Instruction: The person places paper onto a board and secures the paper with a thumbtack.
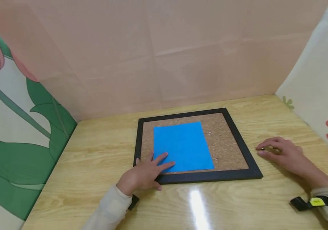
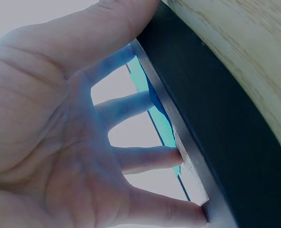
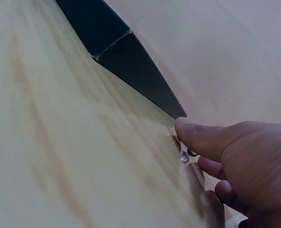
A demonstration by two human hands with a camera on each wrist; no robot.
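Observation:
A bright blue sheet of paper (image 1: pixel 182 145) lies on a cork board (image 1: pixel 227 143) with a black frame (image 1: pixel 210 175). My left hand (image 1: pixel 144 174) rests with spread fingers over the lower-left corner of the sheet and the frame; its thumb is at the frame's front edge. In the left wrist view the palm faces the camera and the fingertips reach past the black frame edge. To the right of the board, my right hand (image 1: pixel 282 155) is low over the table. Its thumb and forefinger stand apart around a small silver pin (image 3: pixel 184 157).
The board sits on a light wood-grain table (image 1: pixel 103 143). Behind rises a pinkish wall covering (image 1: pixel 152 57); flower-patterned panels stand on both sides. Small shiny bits (image 1: pixel 209 133) show on the cork right of the paper.

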